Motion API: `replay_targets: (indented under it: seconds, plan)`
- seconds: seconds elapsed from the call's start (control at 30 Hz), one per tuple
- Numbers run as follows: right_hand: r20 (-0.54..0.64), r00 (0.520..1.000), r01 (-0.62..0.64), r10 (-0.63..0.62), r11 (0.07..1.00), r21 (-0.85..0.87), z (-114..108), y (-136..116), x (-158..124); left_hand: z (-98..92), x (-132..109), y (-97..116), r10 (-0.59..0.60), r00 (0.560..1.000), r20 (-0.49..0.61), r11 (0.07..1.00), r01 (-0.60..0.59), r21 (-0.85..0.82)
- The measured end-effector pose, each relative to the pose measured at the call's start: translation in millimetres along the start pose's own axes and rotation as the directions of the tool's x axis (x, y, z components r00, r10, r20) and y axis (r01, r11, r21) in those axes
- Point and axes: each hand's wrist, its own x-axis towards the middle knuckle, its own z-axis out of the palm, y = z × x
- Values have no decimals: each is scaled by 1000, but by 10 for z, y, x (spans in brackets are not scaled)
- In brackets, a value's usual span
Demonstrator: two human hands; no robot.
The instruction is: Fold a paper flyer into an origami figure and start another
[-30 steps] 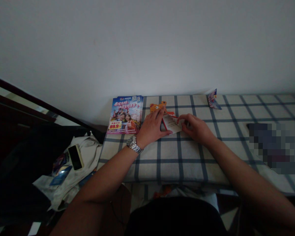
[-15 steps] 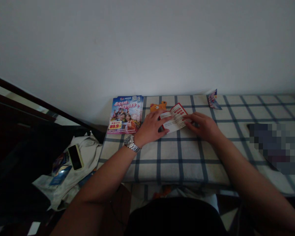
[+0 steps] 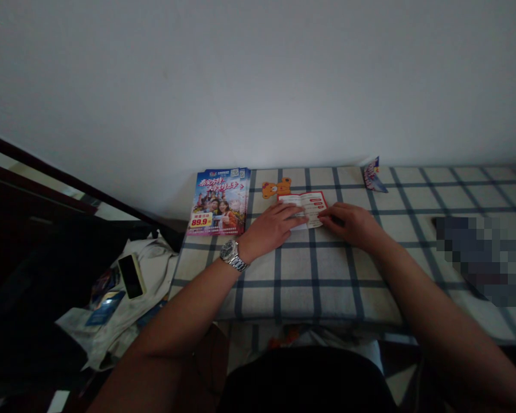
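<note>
A small red-and-white leaflet [image 3: 310,203] lies flat on the checked cloth [image 3: 327,264]. My left hand [image 3: 272,225], a metal watch on its wrist, rests with fingers stretched flat on the leaflet's left part. My right hand [image 3: 351,222] lies beside it, fingertips pressing the leaflet's lower right edge, fingers slightly curled. Just behind the leaflet sits an orange bear-shaped card [image 3: 276,187].
A stack of colourful flyers [image 3: 219,199] lies left of my hands near the wall. A folded flyer piece [image 3: 372,174] stands at the back right. A pixelated dark patch [image 3: 481,258] covers the right. A phone [image 3: 131,275] rests on a pale bag [image 3: 112,321] on the floor.
The leaflet was folded in my hands, then opened with its right half raised, and is now pressed flat on the cloth. Both hands moved down onto it.
</note>
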Motion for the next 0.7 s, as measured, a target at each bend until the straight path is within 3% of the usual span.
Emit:
replay_targets:
  seconds: [0.37, 0.7]
  plan:
    - [90, 995, 38, -43, 998, 58, -33, 186, -44, -1, 7, 37, -46, 998, -50, 997, 43, -65]
    - [-28, 992, 126, -125, 991, 44, -87, 146, -14, 2, 27, 41, -17, 999, -37, 998, 15, -61]
